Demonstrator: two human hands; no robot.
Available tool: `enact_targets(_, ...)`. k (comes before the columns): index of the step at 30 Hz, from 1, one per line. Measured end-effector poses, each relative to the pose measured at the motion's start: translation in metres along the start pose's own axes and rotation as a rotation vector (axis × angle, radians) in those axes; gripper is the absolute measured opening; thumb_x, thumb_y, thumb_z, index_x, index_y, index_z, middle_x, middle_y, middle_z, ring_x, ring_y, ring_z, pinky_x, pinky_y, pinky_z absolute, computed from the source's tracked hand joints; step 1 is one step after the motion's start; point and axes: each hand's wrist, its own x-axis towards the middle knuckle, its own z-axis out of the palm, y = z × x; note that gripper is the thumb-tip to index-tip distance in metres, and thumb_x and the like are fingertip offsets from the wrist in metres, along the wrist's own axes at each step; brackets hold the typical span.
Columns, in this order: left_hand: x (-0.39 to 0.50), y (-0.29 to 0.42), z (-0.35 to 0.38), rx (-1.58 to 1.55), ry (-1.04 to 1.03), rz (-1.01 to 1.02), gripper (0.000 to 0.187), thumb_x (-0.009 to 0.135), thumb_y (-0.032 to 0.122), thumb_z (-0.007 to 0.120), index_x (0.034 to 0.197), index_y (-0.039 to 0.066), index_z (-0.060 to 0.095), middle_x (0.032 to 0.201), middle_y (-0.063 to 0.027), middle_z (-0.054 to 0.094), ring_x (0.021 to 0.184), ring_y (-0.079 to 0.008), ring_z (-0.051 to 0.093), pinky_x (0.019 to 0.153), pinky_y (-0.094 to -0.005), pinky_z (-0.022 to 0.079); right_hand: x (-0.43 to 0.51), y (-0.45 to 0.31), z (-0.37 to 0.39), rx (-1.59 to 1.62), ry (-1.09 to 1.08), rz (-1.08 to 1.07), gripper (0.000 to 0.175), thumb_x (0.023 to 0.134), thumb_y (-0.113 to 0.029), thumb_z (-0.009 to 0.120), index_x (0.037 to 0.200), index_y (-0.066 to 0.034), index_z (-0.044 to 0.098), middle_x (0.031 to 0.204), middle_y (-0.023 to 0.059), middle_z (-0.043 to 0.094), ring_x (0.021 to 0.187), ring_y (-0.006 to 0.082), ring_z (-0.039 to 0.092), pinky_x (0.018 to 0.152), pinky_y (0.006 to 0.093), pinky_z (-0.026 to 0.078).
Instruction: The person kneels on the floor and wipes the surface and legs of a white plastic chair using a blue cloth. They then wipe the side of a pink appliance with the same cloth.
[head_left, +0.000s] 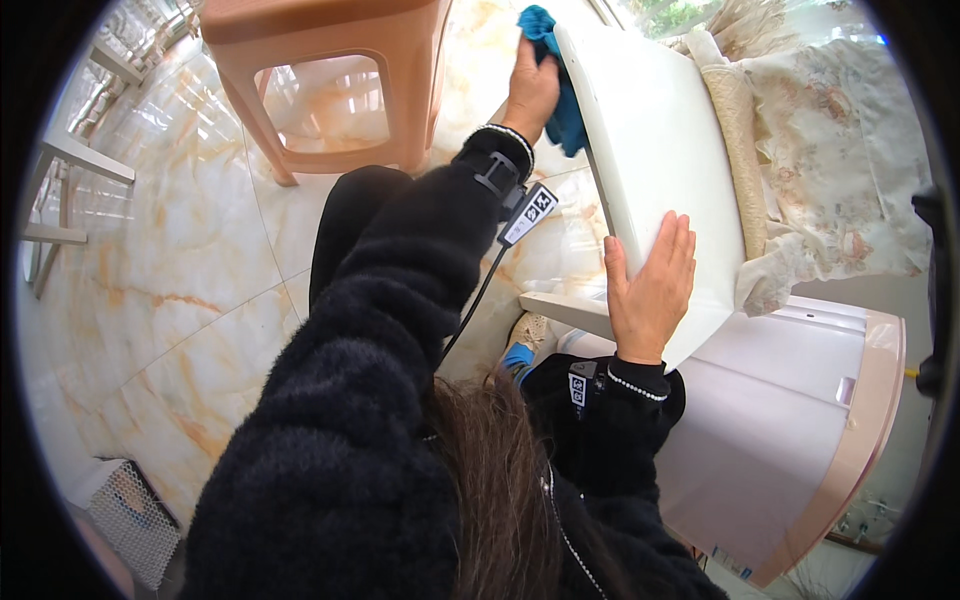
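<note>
My left hand (534, 94) is closed around a bunched blue cloth (568, 124) at the left edge of a white tabletop (660, 135). Part of the cloth hangs below my fingers, along the tabletop's rim. My right hand (651, 289) lies flat on the near part of the tabletop, thumb spread from the other fingers, holding nothing. Under the top, a pale table leg or rail (566, 313) shows beside my foot. The cloth's contact with the underside is hidden.
A peach plastic stool (322, 30) stands at the upper left on the marble-look tile floor (187, 300). A floral tablecloth (832, 157) is rolled back at right. Below it stands a pink-and-white cabinet (757, 442). White chair parts (90, 157) are at far left, a perforated white box (135, 517) lower left.
</note>
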Motion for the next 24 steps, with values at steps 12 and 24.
enact_targets(12, -0.023, -0.072, -0.024, 0.172, 0.019, -0.017, 0.027, 0.092, 0.006, 0.040, 0.115, 0.001, 0.052, 0.098, -0.0196, 0.061, 0.091, -0.0339, 0.057, 0.086, -0.0379, 0.045, 0.002, -0.001, -0.001, 0.049, -0.008, 0.032, 0.075, 0.085, -0.045, 0.063, 0.140, 0.0003, 0.038, 0.143, 0.0222, 0.038, 0.134, 0.0404, 0.033, 0.108, 0.0505, 0.028)
enact_targets(24, -0.028, -0.018, 0.028, -0.110, 0.087, -0.078, 0.038, 0.091, 0.013, 0.045, 0.126, 0.000, 0.050, 0.134, -0.0224, 0.047, 0.121, -0.0405, 0.045, 0.101, -0.0378, 0.037, -0.001, 0.000, 0.002, 0.061, 0.064, -0.014, 0.067, 0.087, -0.043, 0.061, 0.135, -0.0002, 0.044, 0.139, 0.0211, 0.044, 0.131, 0.0404, 0.038, 0.106, 0.0512, 0.031)
